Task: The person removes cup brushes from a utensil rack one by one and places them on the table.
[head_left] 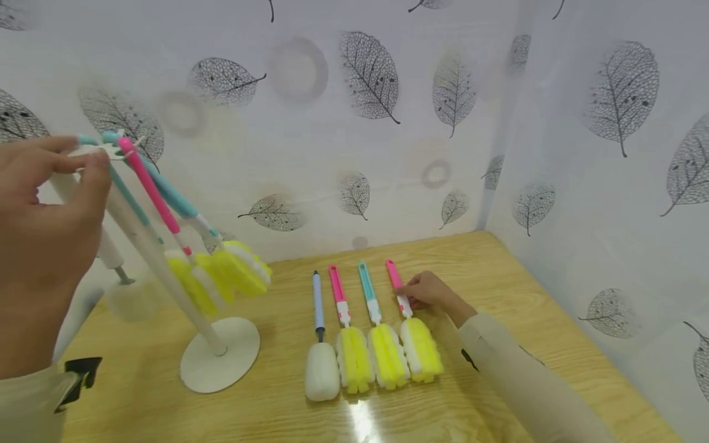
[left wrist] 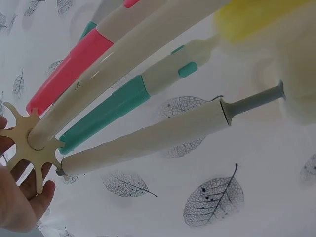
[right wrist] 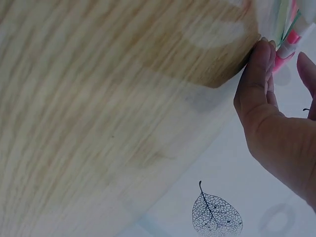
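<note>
My left hand (head_left: pixel 52 203) holds the hooked top plate (left wrist: pixel 22 143) of a white stand, which leans over its round base (head_left: pixel 220 363). From the hooks hang several sponge bottle brushes, among them a pink-handled one (head_left: pixel 152 187), a teal-handled one (head_left: pixel 172 194) and a white-handled one (left wrist: pixel 148 138). On the table my right hand (head_left: pixel 434 294) touches the handle of a pink bottle brush (head_left: pixel 423 351), its thumb apart from the fingers in the right wrist view. That brush ends a row with a teal brush (head_left: pixel 388 354), another pink brush (head_left: pixel 354 357) and a blue-handled brush (head_left: pixel 322 372).
The wooden table (head_left: pixel 266 412) meets a leaf-patterned sheet (head_left: pixel 310 154) at its back edge. A similar sheet (head_left: pixel 587 184) runs along the right side. Yellow sponge heads (head_left: pixel 240 271) on the stand hang above the table, left of the row.
</note>
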Demonstrator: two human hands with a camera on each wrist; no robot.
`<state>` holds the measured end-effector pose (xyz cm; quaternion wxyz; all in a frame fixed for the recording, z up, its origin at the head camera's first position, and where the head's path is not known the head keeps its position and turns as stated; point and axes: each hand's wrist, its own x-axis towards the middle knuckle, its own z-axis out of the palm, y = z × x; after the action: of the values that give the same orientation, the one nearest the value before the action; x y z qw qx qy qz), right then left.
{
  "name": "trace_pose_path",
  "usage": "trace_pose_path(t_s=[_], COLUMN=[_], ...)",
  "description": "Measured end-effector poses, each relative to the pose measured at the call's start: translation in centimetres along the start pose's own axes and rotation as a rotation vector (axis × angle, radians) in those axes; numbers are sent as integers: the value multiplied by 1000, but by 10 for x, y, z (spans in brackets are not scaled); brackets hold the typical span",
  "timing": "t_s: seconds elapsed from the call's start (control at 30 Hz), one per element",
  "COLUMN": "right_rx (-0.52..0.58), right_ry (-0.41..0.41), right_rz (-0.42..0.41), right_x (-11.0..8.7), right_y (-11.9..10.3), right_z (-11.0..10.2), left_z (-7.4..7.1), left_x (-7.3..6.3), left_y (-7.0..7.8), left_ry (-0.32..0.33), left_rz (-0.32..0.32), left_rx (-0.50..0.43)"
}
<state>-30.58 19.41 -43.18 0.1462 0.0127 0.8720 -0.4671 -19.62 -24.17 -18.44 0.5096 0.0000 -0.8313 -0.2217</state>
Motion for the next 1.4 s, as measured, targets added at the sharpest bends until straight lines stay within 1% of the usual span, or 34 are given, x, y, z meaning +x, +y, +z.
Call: trace_pose_path(t_s=[0.03,0.07,0.17,0.27,0.4,0.47,0.53,0.6,0.63,0.7,0.77,0.83,0.97,1.07,1.13,1.23,1.33,1.4], right_rx=[-4,-2,16,56,130,153,174,178,180,180,179,187,218,229,202,139,88,85], right_ry=[8,16,36,51,49,30,14,-13,-22,-42,-75,-119,-219,-266,-279,-290,-279,-259], right_rz=[-7,-11,-41,-88,-162,-199,-231,-280,-311,-378,-451,-525,-684,-814,-897,-995,-1037,-1025], right_x=[0,1,1,0,-4,-6,-9,-13,-15,-21,-29,-37,-56,-69,-76,-85,-91,-92], right_y=[1,1,2,-4,-22,-34,-48,-63,-71,-86,-102,-120,-162,-194,-213,-236,-251,-258], right_z=[0,1,1,2,4,6,10,15,18,25,32,40,57,73,85,102,117,125], left_z=[-1,-1,-3,-5,-8,-8,-7,-6,-4,-2,1,2,1,-2,-4,-5,-5,-5], left_x=[-1,-1,-2,-4,-4,-3,-2,-1,0,2,5,7,10,12,13,13,12,12], left_y=[0,0,-2,-4,-4,-3,-1,0,0,1,1,0,-4,-7,-9,-8,-7,-6], left_ry=[3,13,39,38,7,17,52,98,128,161,183,195,183,163,154,128,123,125], left_rz=[-8,-1,39,38,12,36,69,108,140,195,239,275,268,257,252,227,202,210], left_rx=[23,41,50,54,81,88,63,40,23,8,9,-10,-63,-95,-117,-123,-138,-144])
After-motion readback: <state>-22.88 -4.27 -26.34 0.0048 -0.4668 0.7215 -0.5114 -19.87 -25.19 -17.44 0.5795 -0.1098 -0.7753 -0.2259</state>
